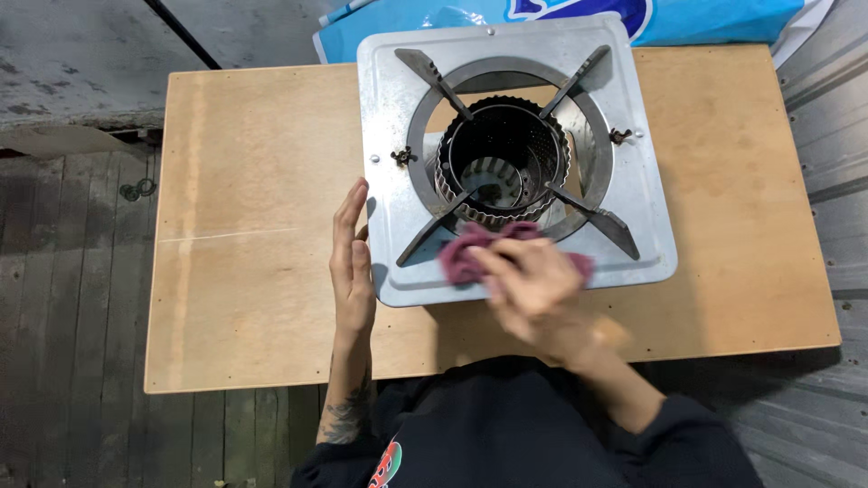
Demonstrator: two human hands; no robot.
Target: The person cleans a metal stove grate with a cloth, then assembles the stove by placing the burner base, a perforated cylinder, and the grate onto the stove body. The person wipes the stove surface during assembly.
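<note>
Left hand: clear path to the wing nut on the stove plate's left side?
Probably yes. The left hand rests flat against the metal plate's left edge, and the wing nut sits just above and to its right with nothing between. The right hand and cloth are lower, out of the way.

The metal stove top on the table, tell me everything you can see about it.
The metal stove top is a square, dull grey plate with rounded corners, lying flat on the wooden table. A round opening holds a ribbed burner cylinder; four arms cross it, with two small wing nuts beside. The left hand steadies its left edge; the right hand presses a reddish cloth on its near rim.
</note>
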